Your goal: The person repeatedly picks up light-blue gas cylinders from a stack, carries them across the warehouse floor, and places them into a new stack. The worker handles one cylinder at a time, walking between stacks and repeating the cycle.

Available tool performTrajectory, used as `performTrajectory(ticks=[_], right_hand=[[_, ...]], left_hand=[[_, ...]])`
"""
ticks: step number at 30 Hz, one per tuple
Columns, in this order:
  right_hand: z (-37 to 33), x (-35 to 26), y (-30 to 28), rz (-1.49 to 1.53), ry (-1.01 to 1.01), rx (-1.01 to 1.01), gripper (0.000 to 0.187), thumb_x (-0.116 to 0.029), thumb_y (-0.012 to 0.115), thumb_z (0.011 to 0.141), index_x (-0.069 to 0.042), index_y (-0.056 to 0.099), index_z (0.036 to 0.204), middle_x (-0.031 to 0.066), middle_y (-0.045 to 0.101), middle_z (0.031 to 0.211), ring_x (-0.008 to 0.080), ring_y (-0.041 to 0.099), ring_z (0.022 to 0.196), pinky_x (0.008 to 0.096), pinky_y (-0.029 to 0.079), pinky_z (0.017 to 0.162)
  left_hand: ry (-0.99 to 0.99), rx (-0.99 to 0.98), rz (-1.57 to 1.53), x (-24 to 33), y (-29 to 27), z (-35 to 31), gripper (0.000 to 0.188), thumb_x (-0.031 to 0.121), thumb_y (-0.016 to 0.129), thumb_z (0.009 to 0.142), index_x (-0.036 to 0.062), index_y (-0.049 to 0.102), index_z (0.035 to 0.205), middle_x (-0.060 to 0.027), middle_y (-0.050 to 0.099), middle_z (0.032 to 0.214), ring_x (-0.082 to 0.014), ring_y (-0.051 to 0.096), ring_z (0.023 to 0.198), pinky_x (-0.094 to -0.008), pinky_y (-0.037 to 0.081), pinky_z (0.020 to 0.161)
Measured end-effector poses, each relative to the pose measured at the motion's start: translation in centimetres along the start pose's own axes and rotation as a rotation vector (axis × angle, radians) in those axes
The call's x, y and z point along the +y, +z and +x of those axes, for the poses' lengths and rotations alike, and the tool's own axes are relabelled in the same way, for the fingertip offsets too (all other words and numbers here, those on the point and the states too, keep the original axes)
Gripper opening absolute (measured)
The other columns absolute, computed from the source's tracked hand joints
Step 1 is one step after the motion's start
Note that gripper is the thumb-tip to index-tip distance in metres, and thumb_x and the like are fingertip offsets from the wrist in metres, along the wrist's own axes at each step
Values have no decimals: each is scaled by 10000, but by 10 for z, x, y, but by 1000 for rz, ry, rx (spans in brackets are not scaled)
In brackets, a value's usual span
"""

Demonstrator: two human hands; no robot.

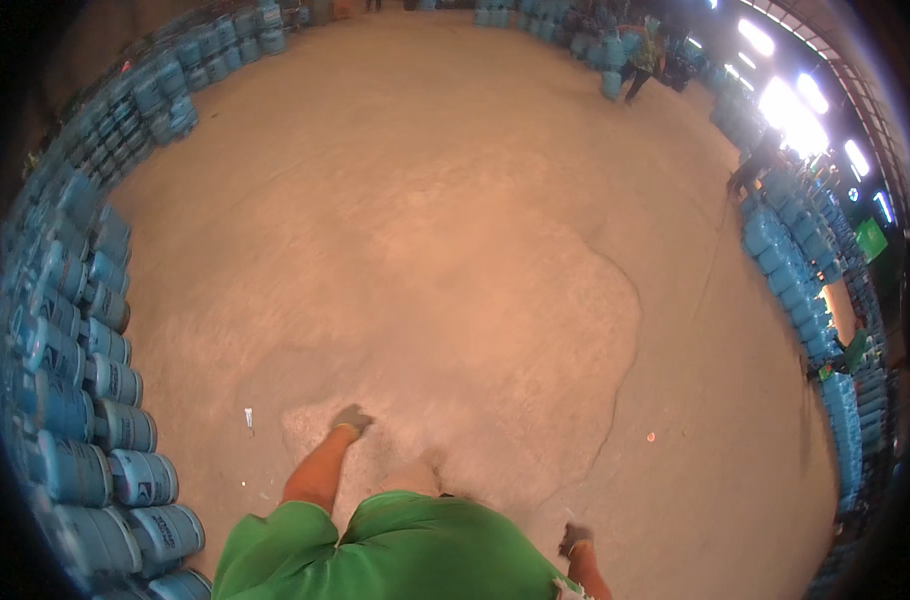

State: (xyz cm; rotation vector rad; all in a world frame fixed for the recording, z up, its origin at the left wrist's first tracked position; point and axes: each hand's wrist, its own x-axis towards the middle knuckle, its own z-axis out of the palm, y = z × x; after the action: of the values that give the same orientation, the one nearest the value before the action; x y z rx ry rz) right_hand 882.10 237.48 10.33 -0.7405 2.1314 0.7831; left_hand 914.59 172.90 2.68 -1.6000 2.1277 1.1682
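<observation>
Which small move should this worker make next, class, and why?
Perhaps step left toward the blue cylinders stacked on that side: the left hand and right hand both appear to hold nothing, and a stretch of floor separates them from the stack.

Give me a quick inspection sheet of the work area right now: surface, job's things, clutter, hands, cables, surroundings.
Surface: brown floor, with a thin dark curving line; crack or stain edge, cannot tell.
Job's things: blue cylinders stacked in rows along the left side, apart from both hands.
Clutter: small white scrap left of the left hand; small pale bit on the floor at right.
Hands: left hand and right hand are low in view, apart; no held object visible.
Cables: nothing seen.
Surroundings: another person at upper right; blue stacks along the right; bright glare above them.
</observation>
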Motion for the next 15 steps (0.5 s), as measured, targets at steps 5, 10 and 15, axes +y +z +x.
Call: performTrajectory(ticks=[5,10,15], right_hand=[[19,-18,-5,379,-23,-215,705,-402,896,822,-168,632,1432,107,799,1160,293,754,1136,431,586,959],[124,-4,-112,831,57,-159,567,-383,855,867,-156,641,1340,96,757,1075,288,728,1011,451,572,854],[258,96,-208,1060,49,-122,433,-363,814,912,-144,650,1248,84,715,989,283,703,886,471,559,748]], left_hand=[[489,-363,256,260,77,66,784,540,698,946,57,603,1557,-221,559,1638,-401,514,1526,-461,418,1257],[507,-473,369,446,103,105,809,563,693,932,63,601,1562,-222,579,1623,-400,575,1476,-455,453,1223],[380,-378,513,511,84,175,759,567,666,947,60,649,1512,-221,620,1579,-399,601,1452,-480,479,1205]])
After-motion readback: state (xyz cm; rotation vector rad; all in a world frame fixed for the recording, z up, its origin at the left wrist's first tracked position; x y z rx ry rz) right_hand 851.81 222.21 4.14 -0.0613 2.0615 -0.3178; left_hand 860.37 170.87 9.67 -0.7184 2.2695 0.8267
